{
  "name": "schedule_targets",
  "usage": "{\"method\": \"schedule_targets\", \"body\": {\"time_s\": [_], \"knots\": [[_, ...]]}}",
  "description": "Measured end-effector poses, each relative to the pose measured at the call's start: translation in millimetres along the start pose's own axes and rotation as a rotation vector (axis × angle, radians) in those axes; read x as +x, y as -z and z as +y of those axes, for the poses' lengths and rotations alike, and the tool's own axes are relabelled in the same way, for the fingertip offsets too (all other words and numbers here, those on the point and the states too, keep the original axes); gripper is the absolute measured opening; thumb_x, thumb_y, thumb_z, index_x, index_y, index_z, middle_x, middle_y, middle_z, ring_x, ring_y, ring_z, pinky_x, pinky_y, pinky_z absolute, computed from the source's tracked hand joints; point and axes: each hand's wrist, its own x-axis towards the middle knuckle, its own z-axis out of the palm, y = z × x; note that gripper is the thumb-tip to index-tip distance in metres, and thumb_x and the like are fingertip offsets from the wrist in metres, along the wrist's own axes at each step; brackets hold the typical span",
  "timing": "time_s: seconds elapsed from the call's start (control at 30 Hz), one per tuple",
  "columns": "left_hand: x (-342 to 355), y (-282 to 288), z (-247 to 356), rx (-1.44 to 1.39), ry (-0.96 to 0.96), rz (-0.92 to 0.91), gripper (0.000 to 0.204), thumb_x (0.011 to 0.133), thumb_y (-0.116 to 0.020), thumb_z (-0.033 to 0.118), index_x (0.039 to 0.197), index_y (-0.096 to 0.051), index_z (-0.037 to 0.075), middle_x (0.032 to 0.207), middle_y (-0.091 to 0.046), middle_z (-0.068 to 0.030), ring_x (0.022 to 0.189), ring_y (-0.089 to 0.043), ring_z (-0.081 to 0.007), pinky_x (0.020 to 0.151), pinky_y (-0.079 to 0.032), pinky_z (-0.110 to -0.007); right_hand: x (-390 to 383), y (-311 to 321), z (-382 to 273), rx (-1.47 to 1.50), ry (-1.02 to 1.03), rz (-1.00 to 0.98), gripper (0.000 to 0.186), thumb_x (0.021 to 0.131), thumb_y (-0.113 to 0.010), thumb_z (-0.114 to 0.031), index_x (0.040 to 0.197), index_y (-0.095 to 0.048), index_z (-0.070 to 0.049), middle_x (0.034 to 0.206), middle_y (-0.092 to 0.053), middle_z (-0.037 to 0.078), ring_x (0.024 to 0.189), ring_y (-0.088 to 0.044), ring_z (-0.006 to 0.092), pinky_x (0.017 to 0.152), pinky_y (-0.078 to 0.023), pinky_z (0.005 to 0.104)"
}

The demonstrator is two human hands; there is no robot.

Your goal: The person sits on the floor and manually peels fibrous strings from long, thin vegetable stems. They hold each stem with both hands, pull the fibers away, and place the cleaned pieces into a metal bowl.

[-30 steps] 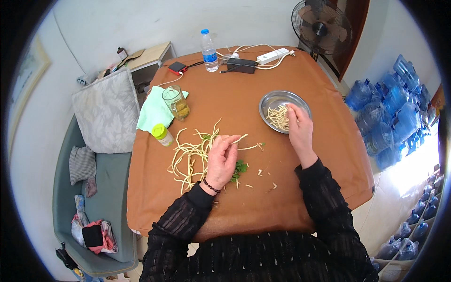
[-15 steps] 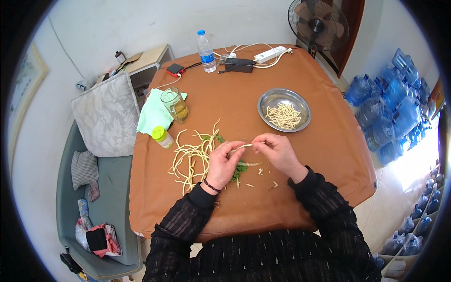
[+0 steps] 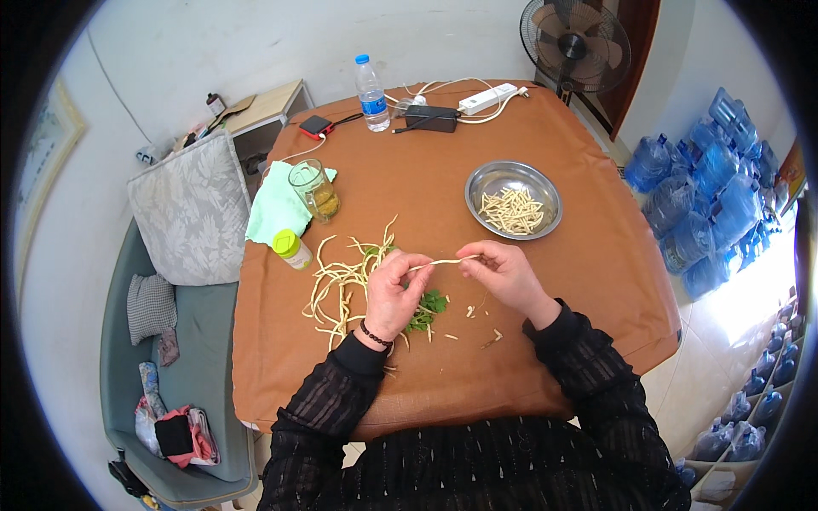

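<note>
My left hand [image 3: 394, 294] and my right hand [image 3: 504, 277] are raised over the middle of the brown table [image 3: 554, 392], both closed on one thin pale long bean [image 3: 446, 261] that stretches between their fingertips. Under and left of my left hand lies a loose tangle of long pale beans [image 3: 332, 281], with green leaves [image 3: 430, 308] partly hidden by that hand. Small scraps [image 3: 497, 335] lie below my right hand. Beyond it stands a steel bowl [image 3: 475, 192] holding many short bean pieces [image 3: 511, 210].
At the left are a glass mug [image 3: 317, 189], a mint cloth [image 3: 268, 217] and a green-lidded jar [image 3: 291, 249]. A water bottle [image 3: 371, 98], power strip [image 3: 486, 98] and cables sit at the back. A sofa [image 3: 192, 332] flanks the table left, plastic jugs [image 3: 716, 204] right.
My right hand has come from over the bowl down and left to the bean, meeting my left hand. Since half a second ago the bean shows longer between them, as my left hand shifted slightly left.
</note>
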Motion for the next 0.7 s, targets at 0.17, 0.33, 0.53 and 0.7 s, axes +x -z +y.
{"method": "schedule_targets", "body": {"time_s": [0.17,0.33,0.53,0.7], "knots": [[0,-1,1,0.058,-0.034,0.003,0.007,0.083,-0.067,0.001,0.088,-0.064,0.001,0.075,-0.055,-0.0057,0.062,-0.056,-0.012,0.054,-0.045,-0.024,0,-3,-1,-0.4,0.335,0.032,0.012,0.081,-0.067,-0.005,0.093,-0.064,-0.003,0.074,-0.06,0.008,0.063,-0.061,0.0176,0.055,-0.047,0.0288],[0,-2,-4,0.138,-0.135,0.03,0.009,0.08,-0.07,0.003,0.087,-0.064,0.004,0.068,-0.053,-0.005,0.058,-0.054,-0.0146,0.051,-0.041,-0.027,0,-5,-5,-0.506,0.365,0.08,0.008,0.079,-0.067,-0.005,0.085,-0.062,-0.004,0.068,-0.059,0.008,0.058,-0.059,0.0218,0.051,-0.046,0.0313],[-2,-4,-4,0.236,-0.208,0.0,0.01,0.078,-0.071,0.004,0.084,-0.064,0.007,0.064,-0.05,-0.0052,0.056,-0.051,-0.019,0.051,-0.041,-0.031,-3,-8,-10,-0.634,0.348,0.125,0.008,0.075,-0.066,-0.007,0.077,-0.058,-0.006,0.063,-0.056,0.007,0.056,-0.058,0.0242,0.05,-0.044,0.0346],[-3,-6,0,0.3,-0.3,-0.007,0.011,0.075,-0.071,0.003,0.083,-0.064,0.006,0.066,-0.053,-0.0065,0.059,-0.055,-0.0231,0.053,-0.044,-0.034,-3,-11,-11,-0.684,0.336,0.141,0.011,0.076,-0.064,-0.008,0.072,-0.054,-0.006,0.062,-0.055,0.01,0.057,-0.057,0.029,0.05,-0.044,0.0379]]}}
